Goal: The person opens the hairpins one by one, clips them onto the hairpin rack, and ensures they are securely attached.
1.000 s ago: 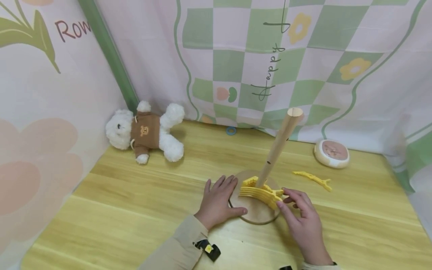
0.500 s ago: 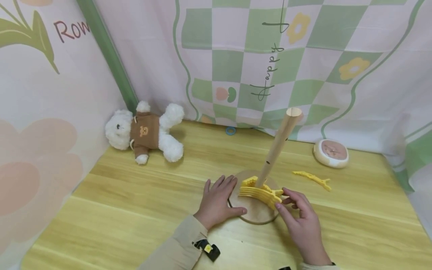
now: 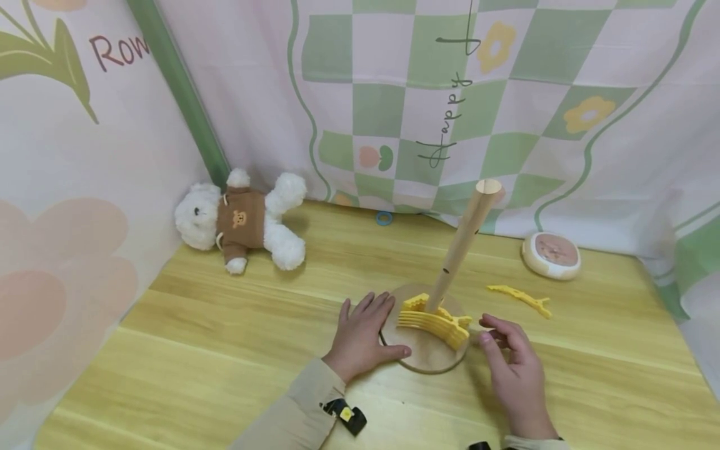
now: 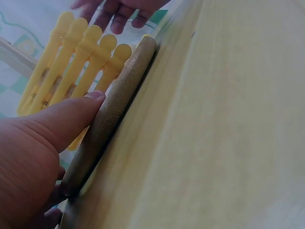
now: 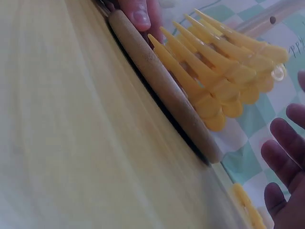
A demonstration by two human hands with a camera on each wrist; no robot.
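Several yellow hair clips (image 3: 433,327) lie in a row on the round wooden base (image 3: 424,356), in front of the wooden post (image 3: 461,244) that rises from it. My left hand (image 3: 362,340) rests on the base's left rim, its fingers straight and its thumb (image 4: 71,119) pressing the top edge. To the right of the clips, my right hand (image 3: 514,365) holds nothing. In the right wrist view its loosely bent fingers (image 5: 286,148) are apart from the rounded clip ends. Another yellow clip (image 3: 520,299) lies on the table behind the right hand.
A white plush toy in a brown top (image 3: 244,219) lies at the back left of the wooden table (image 3: 225,350). Along the back are a small blue ring (image 3: 384,218) and a round white device with a pink face (image 3: 551,255). A checked curtain (image 3: 439,106) hangs behind.
My right hand has let go of the end of the clip row and drawn back slightly to the right. The left hand, base and clips have stayed in place.
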